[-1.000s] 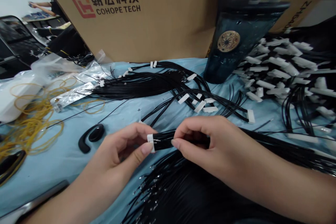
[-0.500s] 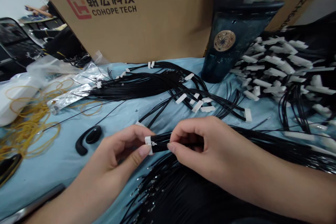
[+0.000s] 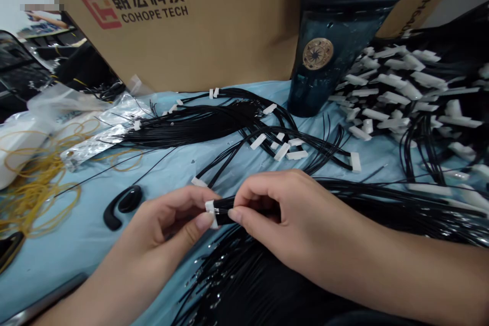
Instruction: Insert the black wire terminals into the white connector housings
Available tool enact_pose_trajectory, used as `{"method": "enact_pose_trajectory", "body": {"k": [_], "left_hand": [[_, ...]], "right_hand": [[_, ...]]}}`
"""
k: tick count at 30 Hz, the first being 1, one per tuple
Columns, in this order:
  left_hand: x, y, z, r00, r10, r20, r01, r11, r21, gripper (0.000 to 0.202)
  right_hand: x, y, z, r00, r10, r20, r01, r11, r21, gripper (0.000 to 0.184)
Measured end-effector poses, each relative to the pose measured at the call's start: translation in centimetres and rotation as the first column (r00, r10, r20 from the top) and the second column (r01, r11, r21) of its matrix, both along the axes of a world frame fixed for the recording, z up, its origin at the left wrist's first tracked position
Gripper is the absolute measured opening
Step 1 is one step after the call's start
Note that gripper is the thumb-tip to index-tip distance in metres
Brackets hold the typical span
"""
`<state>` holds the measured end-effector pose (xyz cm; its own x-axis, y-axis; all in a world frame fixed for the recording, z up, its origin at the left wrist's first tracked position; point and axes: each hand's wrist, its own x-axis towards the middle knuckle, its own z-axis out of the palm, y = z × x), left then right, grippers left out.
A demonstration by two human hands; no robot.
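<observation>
Between thumb and fingers, my left hand (image 3: pixel 168 229) pinches a white connector housing (image 3: pixel 211 213). Black wires (image 3: pixel 225 204) run from its right side, and metal terminals show at its edge. My right hand (image 3: pixel 275 209) is closed on these wires, with its thumb tip close to the housing. Its inner fingers are partly hidden. Beneath both hands lies a large bundle of loose black wires (image 3: pixel 244 275) with shiny metal ends. Just behind my left fingers, another white connector (image 3: pixel 199 182) with wires rests on the blue cloth (image 3: pixel 160 173).
Finished-looking harnesses (image 3: pixel 282 150) lie behind the hands. A heap of white connectors (image 3: pixel 397 91) stands at right. A dark blue tumbler (image 3: pixel 332 71) and cardboard box (image 3: pixel 214 35) rise behind. At left are rubber bands (image 3: pixel 42 198), a black earpiece (image 3: pixel 130 199) and a metal strip (image 3: pixel 91 147).
My right thumb has come nearer the white connector housing along the wires. Both hands appear slightly further left as the whole view shifts; the left hand keeps its pinch.
</observation>
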<state>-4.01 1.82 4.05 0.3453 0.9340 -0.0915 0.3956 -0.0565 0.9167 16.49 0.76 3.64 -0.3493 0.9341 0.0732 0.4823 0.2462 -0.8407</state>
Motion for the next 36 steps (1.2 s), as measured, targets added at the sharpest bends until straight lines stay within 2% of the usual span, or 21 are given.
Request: {"method": "enact_pose_trajectory", "body": {"k": [6, 15, 19, 22, 24, 26, 28, 32, 34, 36], "left_hand": [[0.5, 0.1, -0.2, 0.999, 0.02, 0.034, -0.019, 0.999, -0.043, 0.013], [1.0, -0.6, -0.1, 0.998, 0.063, 0.019, -0.063, 0.998, 0.001, 0.019], [1.1, -0.7, -0.1, 0.996, 0.09, 0.017, -0.09, 0.996, 0.014, 0.016], [1.1, -0.5, 0.0, 0.998, 0.057, 0.025, -0.057, 0.998, 0.006, 0.012], [0.9, -0.4, 0.1, 0.999, 0.032, 0.02, -0.033, 0.999, 0.003, 0.012], [0.7, -0.3, 0.1, 1.0, 0.015, 0.022, -0.015, 1.0, -0.022, 0.011], [0.5, -0.2, 0.1, 0.999, 0.02, 0.028, -0.019, 0.999, -0.044, 0.009], [0.3, -0.2, 0.0, 0.998, 0.06, 0.027, -0.058, 0.997, -0.055, 0.005], [0.3, -0.2, -0.1, 0.998, 0.06, 0.032, -0.057, 0.995, -0.082, 0.004], [0.4, -0.2, -0.1, 0.997, 0.066, 0.042, -0.061, 0.992, -0.114, 0.003]], "right_hand": [[-0.2, 0.0, -0.4, 1.0, -0.005, 0.03, 0.003, 0.999, 0.049, 0.021], [-0.9, -0.2, -0.9, 0.999, 0.002, 0.037, -0.01, 0.978, 0.209, 0.024], [-0.8, 0.0, -1.3, 1.0, 0.027, 0.006, -0.027, 0.973, 0.227, 0.024], [-0.2, 0.3, -1.2, 0.997, 0.069, 0.023, -0.072, 0.97, 0.233, 0.021], [0.3, 0.1, -0.6, 0.991, 0.062, 0.118, -0.095, 0.95, 0.297, 0.017], [0.8, -0.5, 0.3, 0.975, 0.033, 0.218, -0.122, 0.905, 0.408, 0.022], [1.0, -1.4, 1.0, 0.961, 0.076, 0.265, -0.199, 0.856, 0.478, 0.023], [0.9, -2.7, 0.9, 0.883, 0.288, 0.37, -0.433, 0.803, 0.409, 0.015], [0.7, -2.9, 0.4, 0.868, 0.318, 0.38, -0.471, 0.77, 0.431, 0.015], [0.6, -2.8, 0.1, 0.879, 0.316, 0.357, -0.458, 0.768, 0.448, 0.016]]}}
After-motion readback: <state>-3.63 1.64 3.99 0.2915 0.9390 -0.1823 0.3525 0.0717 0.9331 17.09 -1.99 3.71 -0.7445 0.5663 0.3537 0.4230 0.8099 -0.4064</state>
